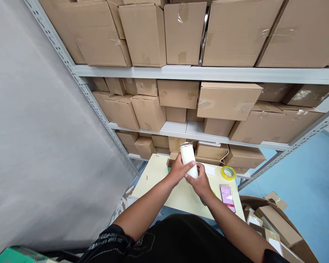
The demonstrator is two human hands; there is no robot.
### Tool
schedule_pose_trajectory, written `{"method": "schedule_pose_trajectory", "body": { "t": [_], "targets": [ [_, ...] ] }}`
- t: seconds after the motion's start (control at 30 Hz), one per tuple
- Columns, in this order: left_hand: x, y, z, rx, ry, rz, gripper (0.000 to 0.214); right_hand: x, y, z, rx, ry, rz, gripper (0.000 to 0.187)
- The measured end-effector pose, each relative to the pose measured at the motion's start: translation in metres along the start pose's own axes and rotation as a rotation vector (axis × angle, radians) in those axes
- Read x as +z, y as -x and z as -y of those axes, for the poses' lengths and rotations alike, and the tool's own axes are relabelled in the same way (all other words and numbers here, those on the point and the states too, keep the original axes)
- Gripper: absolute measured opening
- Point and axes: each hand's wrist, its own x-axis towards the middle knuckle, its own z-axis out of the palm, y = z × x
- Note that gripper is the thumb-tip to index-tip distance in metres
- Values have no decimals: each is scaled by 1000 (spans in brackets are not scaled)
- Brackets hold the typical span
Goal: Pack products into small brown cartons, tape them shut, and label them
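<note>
A white cylindrical tumbler (187, 155) is held upright above a small pale yellow table (156, 175). My left hand (177, 170) wraps around its lower left side. My right hand (199, 181) grips its base from the right, fingers curled on it. Both hands are closed on the tumbler. Its bottom end is hidden by my fingers.
A roll of yellow tape (228, 172) and a phone (227, 198) lie on the table's right side. Metal shelves (208, 73) packed with cardboard boxes (228, 100) rise behind. An open carton (276, 223) of small boxes sits at lower right on the blue floor. A grey sheet (38, 128) hangs left.
</note>
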Motion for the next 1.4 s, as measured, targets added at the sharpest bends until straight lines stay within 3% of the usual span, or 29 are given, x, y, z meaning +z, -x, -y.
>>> {"method": "schedule_pose_trajectory", "body": {
  "t": [0.1, 0.27, 0.4, 0.5, 0.6, 0.67, 0.77, 0.87, 0.97, 1.07, 1.2, 1.4],
  "targets": [
    [-2, -3, -2, 10, 68, -12, 74, -2, -3, 0, 14, -64, 40, 58],
    [-6, -7, -11, -7, 117, 61, 67, -4, -8, 5, 182, -306, 236, 46],
    [-10, -10, -11, 26, -9, 127, 61, 3, -12, 5, 116, -289, 193, 49],
    [-14, -15, -5, 74, -108, 32, 66, 9, -14, -1, 52, -215, 129, 55],
    [-19, -21, 2, 74, -31, -26, 73, 10, -16, -7, 50, -130, 83, 60],
    [-23, -24, 3, 57, 42, -13, 72, 8, -19, -7, 50, -145, 105, 56],
    [-30, -25, 0, -1, 99, 25, 64, 6, -25, -2, 91, -260, 235, 46],
    [-36, -24, -2, -36, 74, 41, 54, 11, -32, 4, 153, -300, 334, 50],
    [-45, -28, 0, -38, -18, 37, 49, 22, -40, 4, 104, -222, 270, 56],
    [-61, -38, 2, -6, -146, -4, 59, 34, -47, 0, 32, -67, 197, 63],
    [-95, -60, 0, 33, -243, -19, 57, 42, -58, -11, -7, 79, 201, 63],
    [-144, -99, 6, 59, -335, -66, 50, 45, -66, -55, 170, 290, 14, 55]
  ]
}}
